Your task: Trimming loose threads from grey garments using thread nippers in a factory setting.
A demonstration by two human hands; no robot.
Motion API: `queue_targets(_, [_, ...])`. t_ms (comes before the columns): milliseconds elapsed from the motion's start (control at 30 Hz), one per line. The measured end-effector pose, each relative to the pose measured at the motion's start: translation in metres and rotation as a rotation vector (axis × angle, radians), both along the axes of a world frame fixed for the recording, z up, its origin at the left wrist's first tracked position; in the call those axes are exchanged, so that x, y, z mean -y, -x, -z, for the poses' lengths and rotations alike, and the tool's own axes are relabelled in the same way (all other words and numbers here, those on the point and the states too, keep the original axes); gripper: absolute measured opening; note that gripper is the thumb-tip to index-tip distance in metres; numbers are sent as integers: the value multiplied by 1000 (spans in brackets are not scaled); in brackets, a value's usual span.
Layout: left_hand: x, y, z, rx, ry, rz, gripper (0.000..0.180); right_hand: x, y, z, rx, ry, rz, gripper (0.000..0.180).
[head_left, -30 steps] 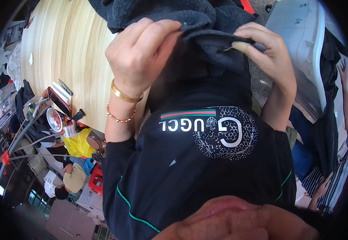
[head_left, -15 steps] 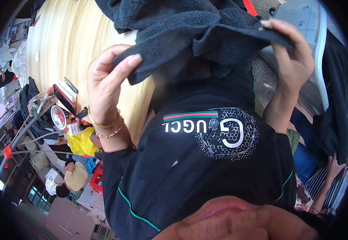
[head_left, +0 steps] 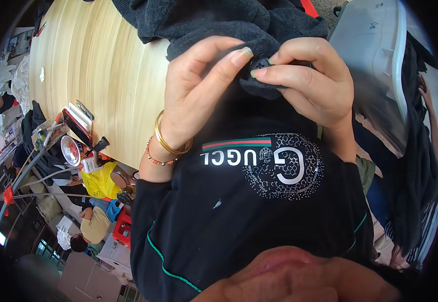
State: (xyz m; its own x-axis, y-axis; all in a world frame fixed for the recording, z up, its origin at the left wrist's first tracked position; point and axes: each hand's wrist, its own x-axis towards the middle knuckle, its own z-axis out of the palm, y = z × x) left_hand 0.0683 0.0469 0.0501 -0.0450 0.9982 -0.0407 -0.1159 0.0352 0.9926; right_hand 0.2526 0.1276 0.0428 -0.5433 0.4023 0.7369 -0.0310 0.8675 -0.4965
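A dark charcoal knitted garment (head_left: 199,20) lies bunched at the top of the view, part of it on the table. A dark round button (head_left: 260,64) sits at its near edge, in front of my chest. The thumb and index finger of my right hand (head_left: 312,75) are closed in a pinch on the button. Close beside it, my left hand (head_left: 199,85) grips the garment's edge, its thumb on top and the other fingers behind the cloth. Which part of the garment this is, I cannot tell.
A wood-grain table (head_left: 88,60) spreads to the left, with a bowl (head_left: 71,150), a pen and small items along its edge. A yellow bag (head_left: 100,180) hangs below. On the right are a translucent plastic bin (head_left: 372,55) and another person holding dark cloth (head_left: 405,201).
My hands, wide apart and stretching the garment's edge before, have come together in the middle. The button now shows, pinched by my right hand.
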Motion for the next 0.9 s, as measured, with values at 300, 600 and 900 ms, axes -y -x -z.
queue_targets(300, [-1, -5, 14, -190, -11, -92, 36, 0, -1, 11, 6, 227, 58, 30])
queue_targets(600, [-10, 10, 20, -231, -277, 61, 29, -23, -8, -3, 215, 641, -232, 41])
queue_targets(900, [-7, 12, 21, -233, -242, 48, 24, -15, -3, 25, 119, 995, -264, 22])
